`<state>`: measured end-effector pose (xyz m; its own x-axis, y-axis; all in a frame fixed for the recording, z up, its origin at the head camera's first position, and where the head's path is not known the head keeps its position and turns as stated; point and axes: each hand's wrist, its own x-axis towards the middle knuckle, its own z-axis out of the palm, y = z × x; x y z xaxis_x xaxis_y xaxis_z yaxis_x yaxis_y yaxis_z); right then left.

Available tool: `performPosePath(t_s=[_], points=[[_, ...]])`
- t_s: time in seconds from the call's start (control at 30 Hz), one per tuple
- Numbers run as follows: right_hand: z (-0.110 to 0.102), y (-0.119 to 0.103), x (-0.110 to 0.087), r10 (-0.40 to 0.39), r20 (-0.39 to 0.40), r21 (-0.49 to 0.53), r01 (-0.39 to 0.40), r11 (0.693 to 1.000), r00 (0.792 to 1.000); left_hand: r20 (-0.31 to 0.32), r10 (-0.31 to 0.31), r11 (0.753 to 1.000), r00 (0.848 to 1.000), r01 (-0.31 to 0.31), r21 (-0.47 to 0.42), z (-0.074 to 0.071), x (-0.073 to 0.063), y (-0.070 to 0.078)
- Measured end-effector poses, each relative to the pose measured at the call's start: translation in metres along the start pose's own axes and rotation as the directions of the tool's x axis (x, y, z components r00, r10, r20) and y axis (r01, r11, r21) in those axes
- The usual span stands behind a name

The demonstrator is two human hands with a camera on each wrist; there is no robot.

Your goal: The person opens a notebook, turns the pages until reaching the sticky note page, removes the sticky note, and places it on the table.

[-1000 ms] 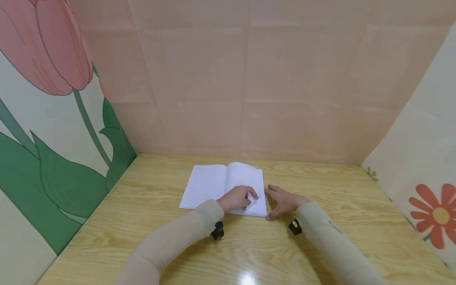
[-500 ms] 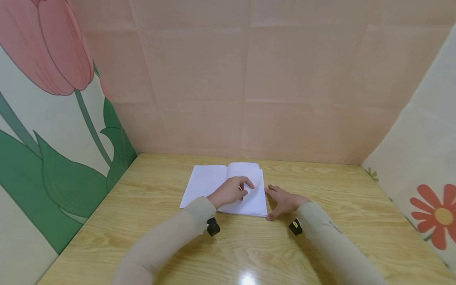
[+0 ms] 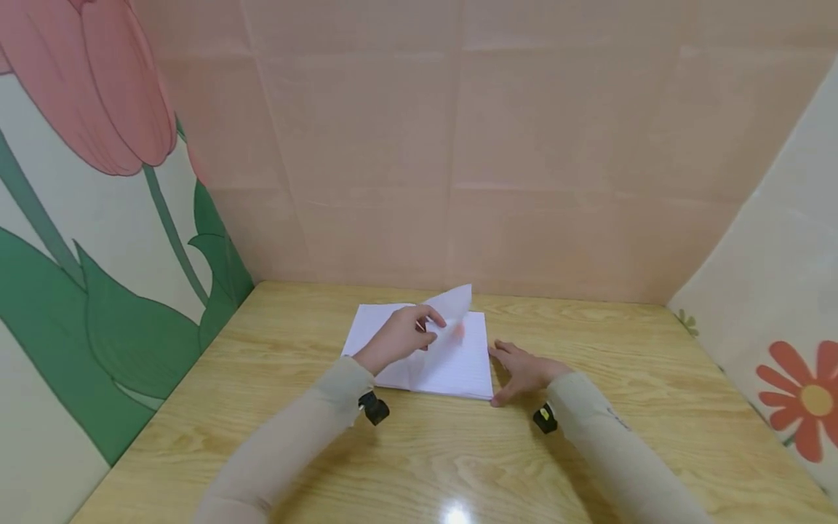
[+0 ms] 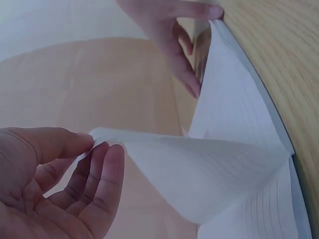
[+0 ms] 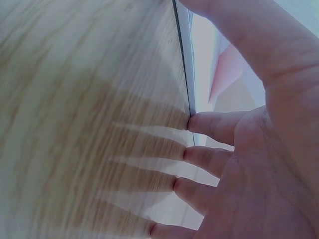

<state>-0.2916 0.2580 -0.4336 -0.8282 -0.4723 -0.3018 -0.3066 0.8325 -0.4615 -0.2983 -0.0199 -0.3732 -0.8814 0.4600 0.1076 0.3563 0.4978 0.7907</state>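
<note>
An open notebook (image 3: 458, 367) with white lined pages lies on the wooden table. My left hand (image 3: 402, 335) pinches one page (image 4: 184, 172) between thumb and fingers and holds it lifted, so it stands curved above the spread. Along the notebook's right edge rests my right hand (image 3: 524, 370), thumb near the bottom corner and fingers spread. In the right wrist view, fingertips (image 5: 202, 124) touch the tabletop and the notebook's edge, with the palm facing the book. Part of the left-hand page is hidden behind my left hand and forearm.
The wooden table (image 3: 589, 335) extends around the notebook on all sides. A plain pinkish backdrop (image 3: 524, 145) rises at the back edge. Panels with a painted tulip (image 3: 124, 94) and a red flower (image 3: 812, 397) stand left and right.
My left hand has moved left and slightly up, bringing the page up from the right side toward the left. My right hand has stayed at the notebook's right edge.
</note>
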Motion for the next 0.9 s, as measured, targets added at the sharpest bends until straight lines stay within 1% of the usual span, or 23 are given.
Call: performPosePath(t_s=[0.17, 0.4, 0.6, 0.8, 0.9], points=[[-0.001, 0.002, -0.002, 0.014, -0.005, -0.003, -0.014, 1.0, 1.0, -0.014, -0.012, 0.999, 1.0, 0.012, -0.042, -0.01, -0.005, -0.003], [-0.001, 0.002, -0.002, 0.024, -0.008, -0.005, -0.024, 1.0, 1.0, -0.053, -0.039, 0.999, 0.998, 0.04, 0.014, -0.025, -0.013, -0.009], [0.0, -0.001, -0.001, 0.04, -0.005, -0.006, -0.04, 0.999, 0.999, -0.064, -0.069, 0.997, 0.996, 0.071, 0.023, -0.039, -0.024, -0.016], [0.0, -0.001, 0.001, 0.045, -0.01, -0.008, -0.045, 0.999, 0.999, -0.084, -0.069, 0.997, 0.994, 0.072, 0.035, -0.051, -0.035, -0.03], [0.0, -0.001, 0.002, 0.04, -0.01, -0.01, -0.041, 0.999, 0.999, -0.096, -0.097, 0.994, 0.991, 0.101, 0.046, -0.055, -0.041, -0.04]])
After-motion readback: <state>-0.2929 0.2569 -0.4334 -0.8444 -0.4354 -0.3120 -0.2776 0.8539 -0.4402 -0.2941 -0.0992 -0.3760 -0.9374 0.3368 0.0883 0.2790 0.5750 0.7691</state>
